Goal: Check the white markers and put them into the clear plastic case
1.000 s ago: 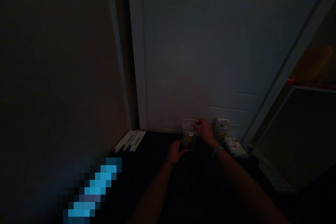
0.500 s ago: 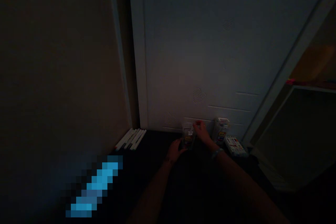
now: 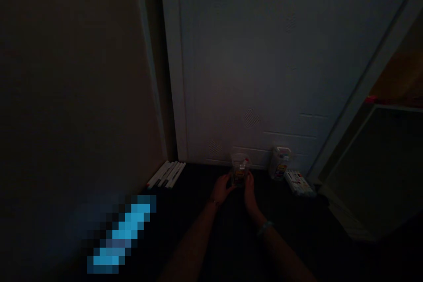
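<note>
A clear plastic marker case point(image 3: 240, 172) stands upright on the dark surface close to the white panel. A marker with a red end point(image 3: 246, 161) shows inside it near the top. My left hand point(image 3: 222, 188) is curled around the case's left side, low down. On the other side my right hand point(image 3: 250, 190) presses against the case, so it is held between both hands. Fingertips behind the case are hard to see in the dim light. To the left lie several white markers point(image 3: 168, 174) side by side.
Right of my hands stands a second clear case point(image 3: 280, 164) with a white top. Beside it lies a flat pack of markers point(image 3: 300, 183). The white panel point(image 3: 231, 75) rises behind, a brown wall point(image 3: 82, 75) at left. A blue pixelated patch covers the lower left.
My right hand has come down from the top of the case to its right side. A red marker end now shows in the case. My left hand has stayed in place.
</note>
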Motion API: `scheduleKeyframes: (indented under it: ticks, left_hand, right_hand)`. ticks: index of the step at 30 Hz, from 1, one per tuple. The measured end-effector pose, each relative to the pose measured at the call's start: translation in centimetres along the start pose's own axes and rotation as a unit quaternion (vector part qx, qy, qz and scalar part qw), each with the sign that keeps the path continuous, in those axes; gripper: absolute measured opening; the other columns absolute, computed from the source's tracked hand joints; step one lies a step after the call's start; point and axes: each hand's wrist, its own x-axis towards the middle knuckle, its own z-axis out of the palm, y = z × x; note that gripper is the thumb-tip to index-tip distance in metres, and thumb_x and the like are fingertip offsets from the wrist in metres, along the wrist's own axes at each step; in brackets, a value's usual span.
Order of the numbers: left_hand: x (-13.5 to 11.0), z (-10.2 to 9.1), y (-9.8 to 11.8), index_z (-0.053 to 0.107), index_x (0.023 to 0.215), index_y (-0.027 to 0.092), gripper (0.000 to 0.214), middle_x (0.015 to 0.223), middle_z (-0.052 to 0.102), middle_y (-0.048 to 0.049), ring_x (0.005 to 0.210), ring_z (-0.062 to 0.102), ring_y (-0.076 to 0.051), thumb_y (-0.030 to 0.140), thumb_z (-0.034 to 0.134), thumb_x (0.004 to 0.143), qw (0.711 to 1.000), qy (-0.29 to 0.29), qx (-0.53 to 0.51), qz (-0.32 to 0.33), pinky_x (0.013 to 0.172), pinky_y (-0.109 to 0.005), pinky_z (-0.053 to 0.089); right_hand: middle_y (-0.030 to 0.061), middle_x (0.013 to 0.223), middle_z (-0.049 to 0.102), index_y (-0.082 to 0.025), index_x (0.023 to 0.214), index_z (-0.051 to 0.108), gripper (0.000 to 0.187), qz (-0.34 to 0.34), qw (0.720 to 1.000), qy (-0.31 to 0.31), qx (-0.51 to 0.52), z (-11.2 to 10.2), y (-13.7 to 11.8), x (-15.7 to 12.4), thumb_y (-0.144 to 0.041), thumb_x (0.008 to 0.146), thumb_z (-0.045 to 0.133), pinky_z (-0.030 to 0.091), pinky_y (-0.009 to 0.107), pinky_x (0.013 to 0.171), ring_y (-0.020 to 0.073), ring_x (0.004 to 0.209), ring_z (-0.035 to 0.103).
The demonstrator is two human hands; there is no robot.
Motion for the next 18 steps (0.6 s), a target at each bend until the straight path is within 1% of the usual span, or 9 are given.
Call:
scheduleKeyframes:
  ticks: [2,4,7,10,12,15,18]
  left_hand:
    - [-0.1,-0.2,0.3,0.036,0.132,0.021,0.061,0.121,0.054,-0.0100,0.112,0.049,-0.023,0.037,0.058,0.077,1.000,-0.005,0.014,0.003,0.095,-0.038,0.036]
    - [-0.1,-0.3,0.7,0.030,0.135,0.020,0.065,0.120,0.055,-0.0111,0.111,0.049,-0.024,0.041,0.055,0.079,1.000,-0.003,0.027,-0.002,0.095,-0.039,0.036]
    - [-0.1,-0.5,1.4,0.023,0.138,0.018,0.071,0.119,0.056,-0.0122,0.109,0.052,-0.024,0.044,0.053,0.079,0.999,0.005,0.021,-0.023,0.093,-0.039,0.037]
    - [-0.2,-0.8,2.1,0.013,0.139,0.017,0.074,0.124,0.053,-0.0123,0.110,0.053,-0.022,0.042,0.052,0.080,0.999,0.020,-0.035,-0.032,0.092,-0.036,0.039]
    - [-0.2,-1.1,2.5,0.016,0.138,0.018,0.068,0.126,0.052,-0.0116,0.110,0.053,-0.020,0.041,0.048,0.083,0.997,0.027,-0.066,-0.037,0.092,-0.034,0.040]
    - [-0.3,-1.2,2.8,0.025,0.135,0.019,0.058,0.127,0.051,-0.0110,0.112,0.052,-0.021,0.039,0.045,0.085,0.996,0.030,-0.077,-0.043,0.094,-0.035,0.039]
    - [-0.4,-1.2,2.7,0.027,0.134,0.019,0.057,0.131,0.047,-0.0111,0.117,0.048,-0.021,0.036,0.047,0.084,0.995,0.029,-0.087,-0.025,0.098,-0.035,0.037]
  right_hand:
    - [0.0117,0.128,0.046,-0.017,0.125,0.040,0.057,-0.002,1.000,-0.009,-0.017,0.1,0.1,-0.3,-0.055,0.082,0.037,0.034,0.034,0.096,0.0189,0.118,0.043]
    - [0.0126,0.131,0.044,-0.015,0.127,0.037,0.059,-0.014,0.999,-0.018,-0.044,0.1,0.3,-0.6,-0.053,0.081,0.041,0.031,0.036,0.098,0.0202,0.120,0.040]
    - [0.0136,0.131,0.043,-0.015,0.130,0.035,0.058,-0.039,0.995,-0.023,-0.091,0.2,0.5,-0.9,-0.049,0.084,0.039,0.030,0.039,0.100,0.0221,0.120,0.040]
    - [0.0130,0.132,0.042,-0.016,0.132,0.033,0.054,-0.063,0.990,-0.031,-0.123,0.1,0.5,-1.3,-0.045,0.087,0.036,0.030,0.040,0.100,0.0226,0.121,0.040]
    - [0.0123,0.133,0.041,-0.016,0.133,0.032,0.052,-0.075,0.987,-0.035,-0.136,0.0,0.3,-1.5,-0.043,0.088,0.035,0.029,0.040,0.101,0.0227,0.121,0.039]
    - [0.0122,0.132,0.041,-0.017,0.133,0.032,0.053,-0.092,0.984,-0.038,-0.150,-0.2,0.0,-1.7,-0.042,0.087,0.039,0.029,0.042,0.101,0.0237,0.121,0.039]
    - [0.0120,0.133,0.041,-0.017,0.133,0.032,0.052,-0.102,0.981,-0.043,-0.158,-0.3,-0.1,-1.8,-0.040,0.086,0.041,0.029,0.042,0.101,0.0238,0.121,0.038]
